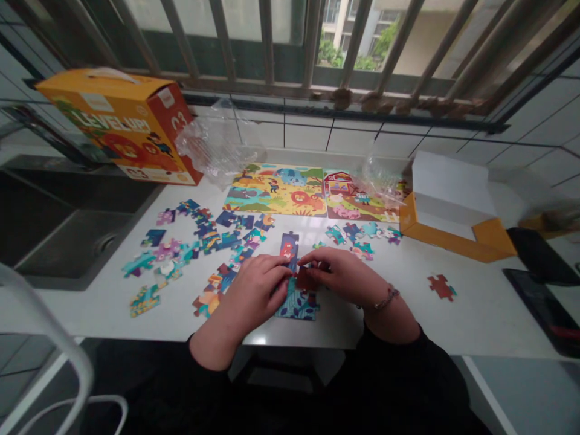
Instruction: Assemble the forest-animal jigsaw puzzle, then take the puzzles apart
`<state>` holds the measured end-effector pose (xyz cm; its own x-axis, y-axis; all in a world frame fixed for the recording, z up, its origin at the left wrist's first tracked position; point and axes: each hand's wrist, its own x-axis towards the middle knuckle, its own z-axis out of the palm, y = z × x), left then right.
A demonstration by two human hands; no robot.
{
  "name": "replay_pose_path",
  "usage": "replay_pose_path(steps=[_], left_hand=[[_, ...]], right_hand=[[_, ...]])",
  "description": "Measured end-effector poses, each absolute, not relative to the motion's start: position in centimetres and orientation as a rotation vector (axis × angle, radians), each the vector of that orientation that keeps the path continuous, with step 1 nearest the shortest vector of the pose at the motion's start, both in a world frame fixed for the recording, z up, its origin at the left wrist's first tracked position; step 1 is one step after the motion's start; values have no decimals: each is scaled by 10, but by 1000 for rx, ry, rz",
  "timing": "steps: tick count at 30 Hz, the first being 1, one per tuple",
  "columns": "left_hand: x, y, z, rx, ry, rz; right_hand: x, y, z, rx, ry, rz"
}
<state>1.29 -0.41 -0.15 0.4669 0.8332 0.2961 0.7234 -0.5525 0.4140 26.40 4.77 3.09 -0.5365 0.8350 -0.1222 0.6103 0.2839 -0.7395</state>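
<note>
My left hand (254,290) and my right hand (342,275) meet over a small joined strip of blue puzzle pieces (295,296) at the near middle of the white counter (480,308). The left fingers pinch the strip's upper piece (289,244). A dark red piece (308,278) sits under the closed right fingertips. A bracelet circles my right wrist. Several loose pieces (181,248) are scattered to the left.
Two finished puzzle pictures (276,190) lie at the back, partly under clear plastic bags (212,142). An orange puzzle box (122,124) stands back left, an open orange-and-white box (448,205) at right. A sink (67,241) is on the left. One face-down piece (441,286) lies right.
</note>
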Motion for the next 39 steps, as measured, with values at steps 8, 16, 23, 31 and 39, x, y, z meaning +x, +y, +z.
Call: replay_pose_path(steps=[8,16,23,31,39], left_hand=[[11,-4,1,2464,1340,654],[11,-4,-2,2468,1349,631],[12,-5,0,2461,1329,657],[12,-5,0,2480,1319,678],[13,-5,2,2485,1332,652]], right_hand=[[264,51,24,-1310,-2303,1077],[265,51,32,-1354,-2320,1067],[296,54,39,-1436,-2110,1312],[355,54,56,-1725,-1838,1177],[336,50,44,-1572,-1947,1141]])
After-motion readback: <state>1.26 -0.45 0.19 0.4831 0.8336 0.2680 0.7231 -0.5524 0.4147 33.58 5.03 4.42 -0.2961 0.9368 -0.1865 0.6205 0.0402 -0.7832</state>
